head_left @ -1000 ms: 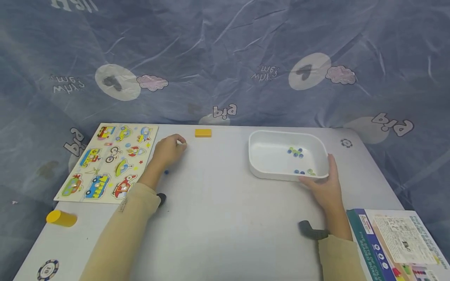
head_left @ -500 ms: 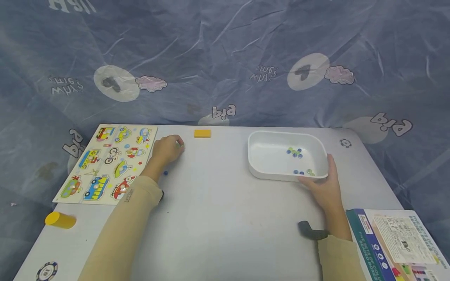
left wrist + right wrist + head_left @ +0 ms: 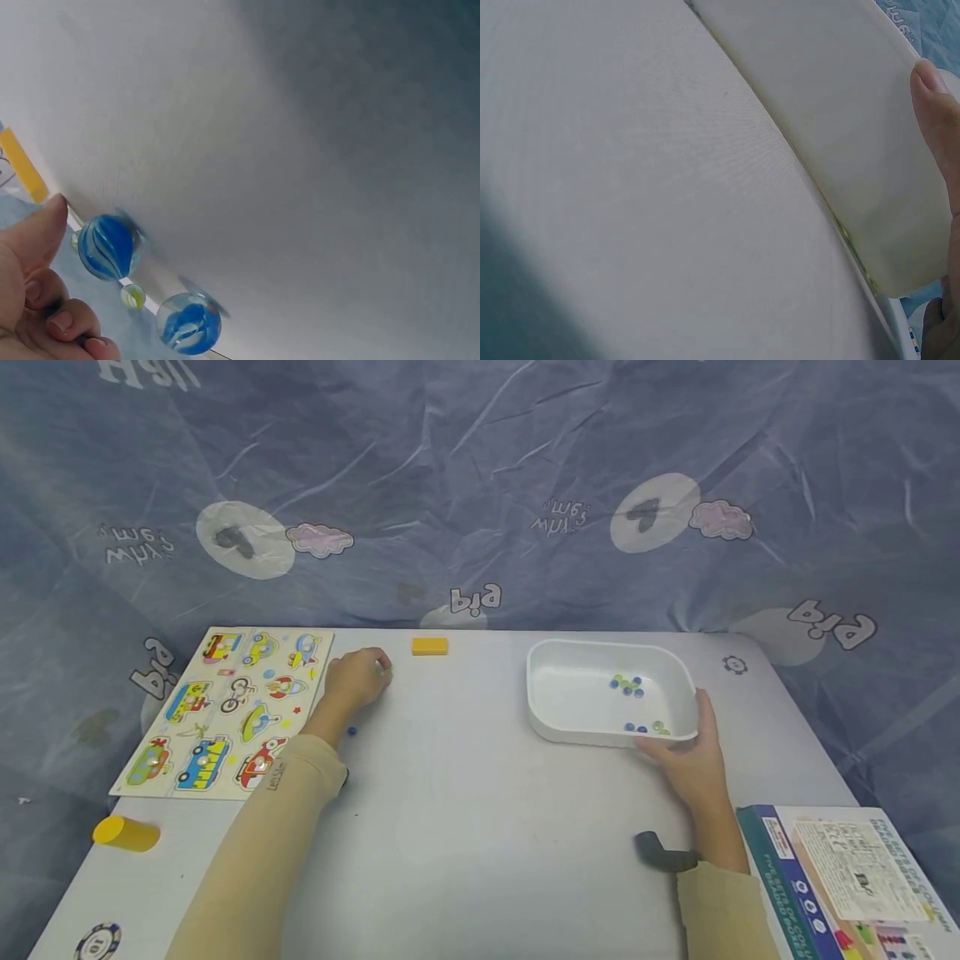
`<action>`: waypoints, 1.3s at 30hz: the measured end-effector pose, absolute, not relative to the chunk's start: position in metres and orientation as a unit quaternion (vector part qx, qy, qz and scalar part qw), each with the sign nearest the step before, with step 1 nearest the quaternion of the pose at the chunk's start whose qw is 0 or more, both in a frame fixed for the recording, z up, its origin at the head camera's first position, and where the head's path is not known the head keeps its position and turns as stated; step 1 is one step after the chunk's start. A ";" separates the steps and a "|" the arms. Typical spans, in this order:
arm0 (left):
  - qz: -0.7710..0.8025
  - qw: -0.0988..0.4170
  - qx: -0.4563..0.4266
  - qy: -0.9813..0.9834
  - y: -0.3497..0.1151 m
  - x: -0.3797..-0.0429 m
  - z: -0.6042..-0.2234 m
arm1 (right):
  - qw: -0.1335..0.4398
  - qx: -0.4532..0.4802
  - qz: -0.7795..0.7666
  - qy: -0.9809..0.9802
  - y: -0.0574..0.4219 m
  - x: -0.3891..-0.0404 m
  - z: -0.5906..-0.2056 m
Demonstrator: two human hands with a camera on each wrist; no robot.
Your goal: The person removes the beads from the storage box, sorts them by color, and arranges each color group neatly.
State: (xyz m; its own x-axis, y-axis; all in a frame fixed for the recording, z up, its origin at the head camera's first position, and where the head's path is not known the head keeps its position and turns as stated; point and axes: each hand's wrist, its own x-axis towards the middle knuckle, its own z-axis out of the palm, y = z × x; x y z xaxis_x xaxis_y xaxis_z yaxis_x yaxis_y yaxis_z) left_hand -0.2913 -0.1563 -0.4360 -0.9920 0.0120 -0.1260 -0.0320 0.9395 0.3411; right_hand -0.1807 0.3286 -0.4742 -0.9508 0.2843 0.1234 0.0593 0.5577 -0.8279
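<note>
My left hand is low over the table beside a puzzle board. Its fingers are curled, thumb standing apart from them in the left wrist view; whether a marble sits between the fingertips cannot be told. Two blue-swirled glass marbles lie near that hand. A yellow-green marble shows beyond them, and another greenish one is mostly hidden behind a blue one. On the right, my right hand grips the near right corner of a white tray, thumb along its front wall. Several blue and green marbles lie in the tray.
The wooden vehicle puzzle board is at far left, a yellow cylinder on its side below it. An orange block lies at the back edge. A boxed set occupies the front right. A patterned cloth hangs behind the table.
My left hand has drawn its fingers in slightly and shifted a little left, then stayed nearly still. My right hand and the tray hold their place; the head view has drifted slightly.
</note>
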 end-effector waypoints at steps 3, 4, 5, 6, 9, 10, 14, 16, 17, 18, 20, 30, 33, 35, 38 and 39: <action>0.176 0.065 -0.005 0.982 -0.156 -0.289 -0.435 | 0.123 -0.096 0.459 -0.874 0.329 -0.180 -0.474; 0.176 0.065 -0.004 0.982 -0.156 -0.288 -0.434 | 0.123 -0.097 0.458 -0.875 0.329 -0.180 -0.474; 0.175 0.065 -0.002 0.982 -0.155 -0.288 -0.434 | 0.122 -0.098 0.457 -0.876 0.329 -0.180 -0.475; 0.175 0.065 -0.001 0.982 -0.155 -0.287 -0.434 | 0.122 -0.099 0.455 -0.876 0.329 -0.180 -0.475; 0.173 0.063 0.001 0.983 -0.155 -0.286 -0.433 | 0.121 -0.099 0.454 -0.877 0.329 -0.180 -0.475; 0.172 0.064 0.002 0.983 -0.155 -0.286 -0.434 | 0.121 -0.099 0.454 -0.877 0.329 -0.180 -0.475; 0.170 0.066 0.002 0.983 -0.154 -0.286 -0.435 | 0.122 -0.100 0.454 -0.877 0.329 -0.180 -0.475; 0.171 0.067 0.001 0.983 -0.153 -0.287 -0.435 | 0.121 -0.103 0.453 -0.877 0.329 -0.180 -0.475; 0.170 0.066 0.001 0.983 -0.153 -0.287 -0.434 | 0.121 -0.104 0.453 -0.877 0.329 -0.180 -0.475; 0.170 0.065 0.000 0.983 -0.153 -0.287 -0.434 | 0.121 -0.105 0.453 -0.877 0.328 -0.180 -0.475; 0.169 0.063 0.000 0.984 -0.153 -0.288 -0.434 | 0.120 -0.108 0.452 -0.877 0.328 -0.180 -0.475; 0.181 0.069 -0.006 0.981 -0.154 -0.286 -0.432 | 0.119 -0.107 0.455 -0.876 0.328 -0.180 -0.476; 0.199 0.073 -0.009 0.977 -0.155 -0.283 -0.427 | 0.118 -0.104 0.456 -0.876 0.327 -0.180 -0.476; 0.212 0.068 -0.007 0.975 -0.156 -0.282 -0.422 | 0.117 -0.105 0.454 -0.877 0.328 -0.180 -0.476; 0.229 0.044 0.003 0.972 -0.155 -0.280 -0.413 | 0.115 -0.107 0.454 -0.877 0.330 -0.180 -0.475; 0.234 0.033 0.010 0.972 -0.153 -0.278 -0.409 | 0.116 -0.107 0.454 -0.877 0.330 -0.180 -0.475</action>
